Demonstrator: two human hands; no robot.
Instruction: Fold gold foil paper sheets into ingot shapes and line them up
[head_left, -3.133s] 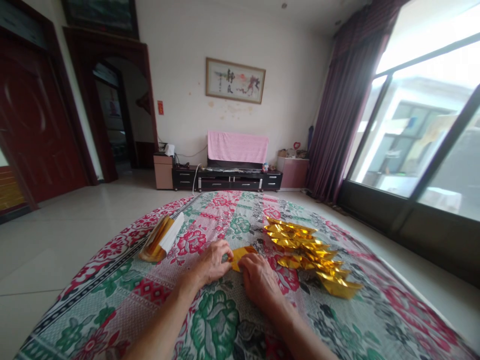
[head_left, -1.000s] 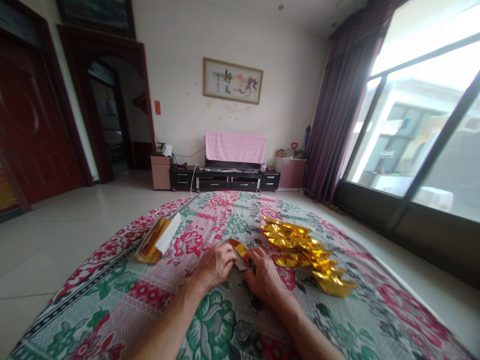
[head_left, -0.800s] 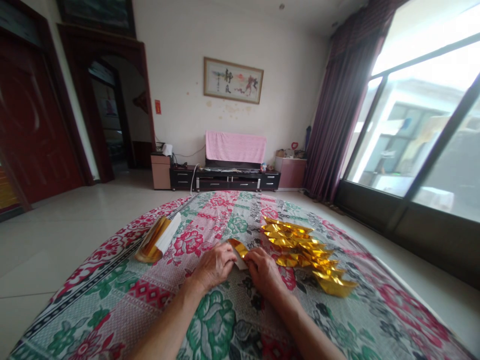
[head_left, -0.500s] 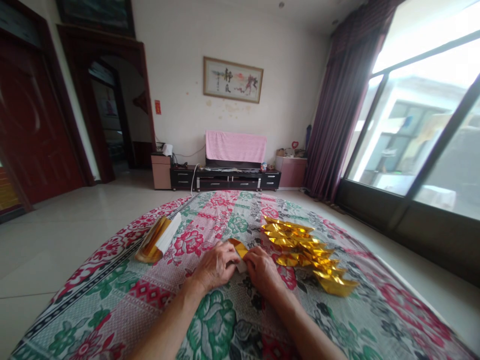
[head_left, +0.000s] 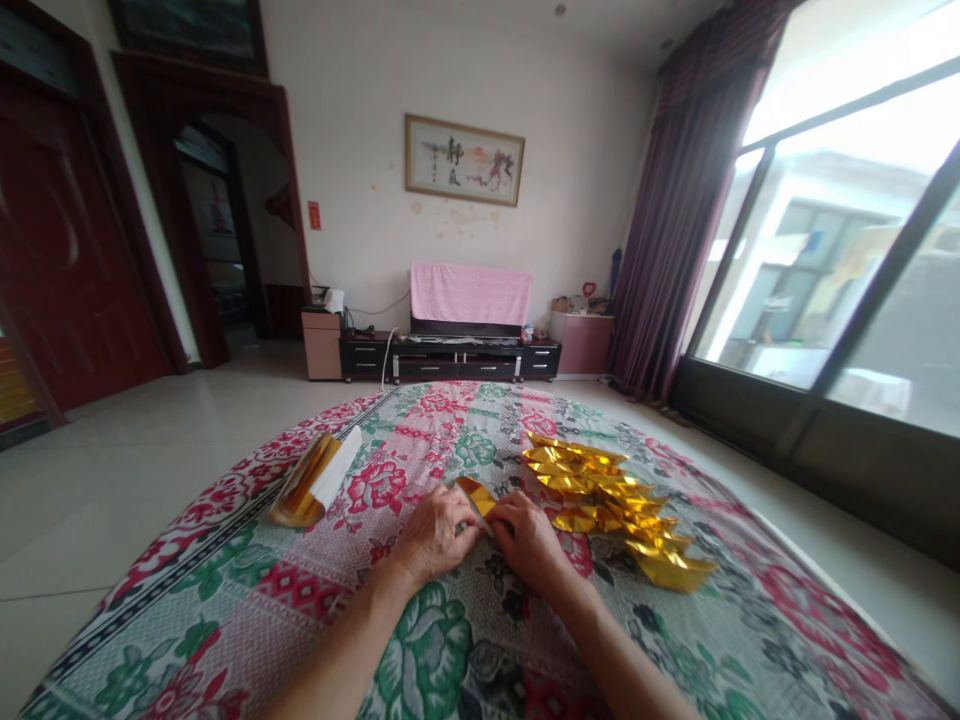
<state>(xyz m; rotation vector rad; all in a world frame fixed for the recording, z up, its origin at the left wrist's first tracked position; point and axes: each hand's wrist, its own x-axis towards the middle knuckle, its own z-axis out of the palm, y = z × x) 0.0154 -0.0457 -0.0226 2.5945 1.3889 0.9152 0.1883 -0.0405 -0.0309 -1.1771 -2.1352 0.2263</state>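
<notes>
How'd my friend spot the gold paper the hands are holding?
Find the big flowery cloth. Near its middle are the left hand and right hand. Between them is the gold paper: pointy gold shapes lie right, a paper bundle left, but only it is held.

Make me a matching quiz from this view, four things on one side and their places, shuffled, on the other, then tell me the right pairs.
Things:
1. gold paper
2. folded gold shapes
3. paper stack
4. pink cloth

Places:
A. on the right side of the flowered tablecloth
B. above the low black cabinet by the far wall
C. between the left hand and the right hand
D. on the left side of the flowered tablecloth

Pairs: 1-C, 2-A, 3-D, 4-B.
</notes>
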